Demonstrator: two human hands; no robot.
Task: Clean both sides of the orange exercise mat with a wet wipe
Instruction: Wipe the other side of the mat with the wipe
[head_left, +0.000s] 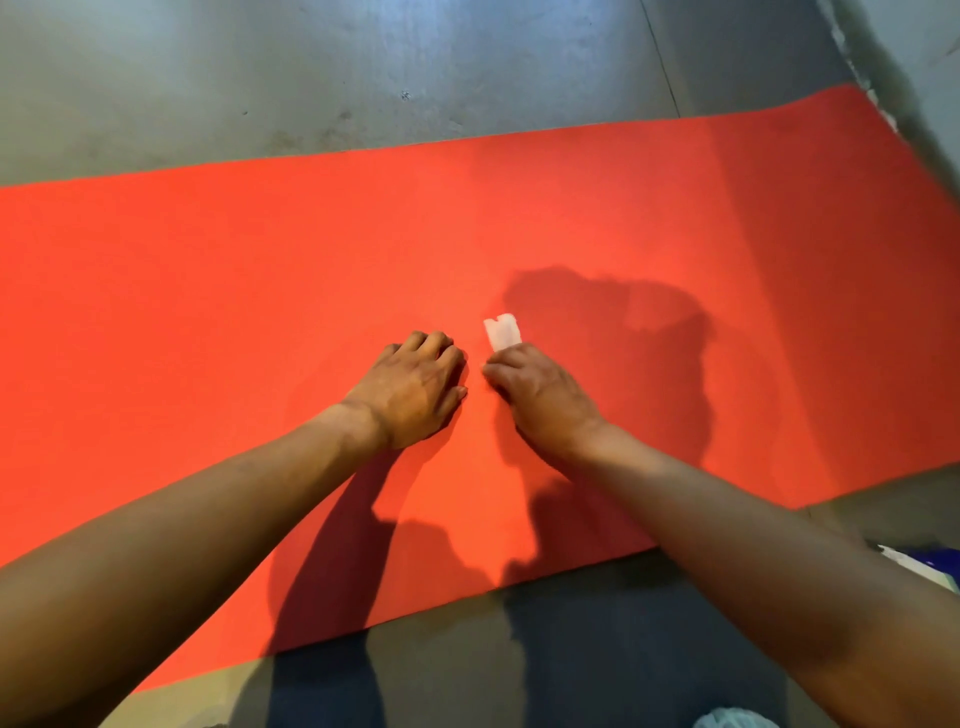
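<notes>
The orange exercise mat (260, 291) lies flat on a grey floor and runs across the whole view. My right hand (537, 392) rests on the mat near its middle, fingers curled round a folded white wet wipe (502, 330) whose end sticks out past the fingers onto the mat. My left hand (415, 389) sits right beside it, palm down on the mat with the fingers bent at the knuckles, holding nothing.
Grey concrete floor (363, 67) surrounds the mat on the far and near sides. A wall corner (914, 62) stands at the mat's right end. A blue and white object (930, 564) lies at the right edge, and something pale blue (732, 719) shows at the bottom.
</notes>
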